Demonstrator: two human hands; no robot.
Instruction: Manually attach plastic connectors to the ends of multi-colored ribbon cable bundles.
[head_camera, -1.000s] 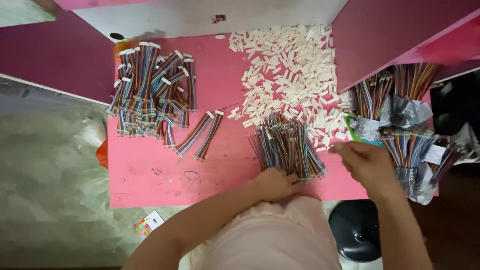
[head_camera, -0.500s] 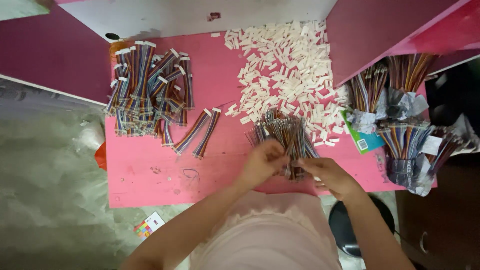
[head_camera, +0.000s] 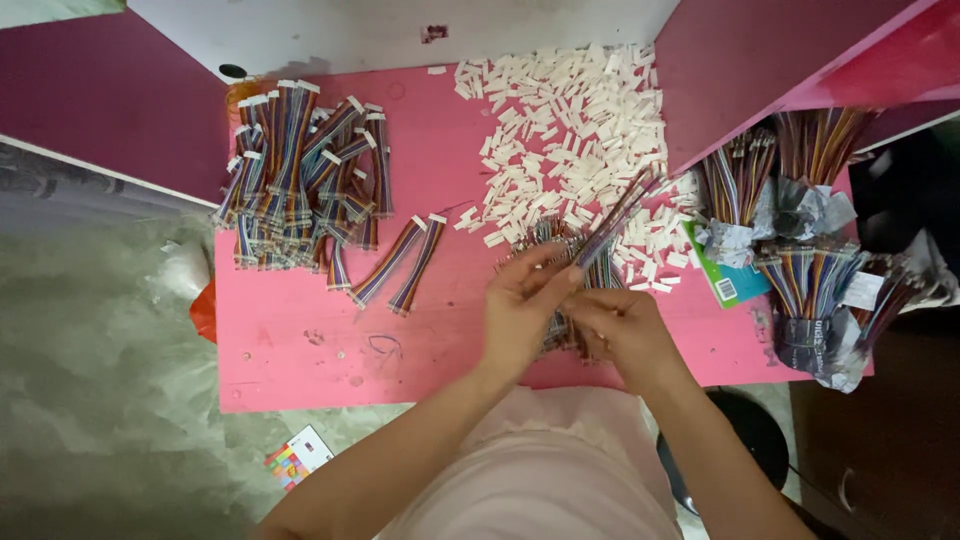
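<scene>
My left hand (head_camera: 522, 300) pinches one multicoloured ribbon cable (head_camera: 612, 218) and lifts it, so it slants up to the right over the white connectors (head_camera: 570, 130). My right hand (head_camera: 622, 332) is curled next to it, fingers resting on the loose bunch of cables (head_camera: 560, 330) on the pink table (head_camera: 300, 350); whether it grips any I cannot tell. Both hands meet near the table's front edge.
A heap of finished cables with white ends (head_camera: 300, 175) lies at the left, two single ones (head_camera: 400, 262) beside it. Paper-wrapped cable bundles (head_camera: 810, 270) and a green card (head_camera: 728, 280) sit at the right. Pink walls flank the table; a black stool (head_camera: 745, 440) stands below.
My right hand came back from the wrapped bundles at the right to the middle. My left hand rose from the table and now lifts a single cable from the loose bunch.
</scene>
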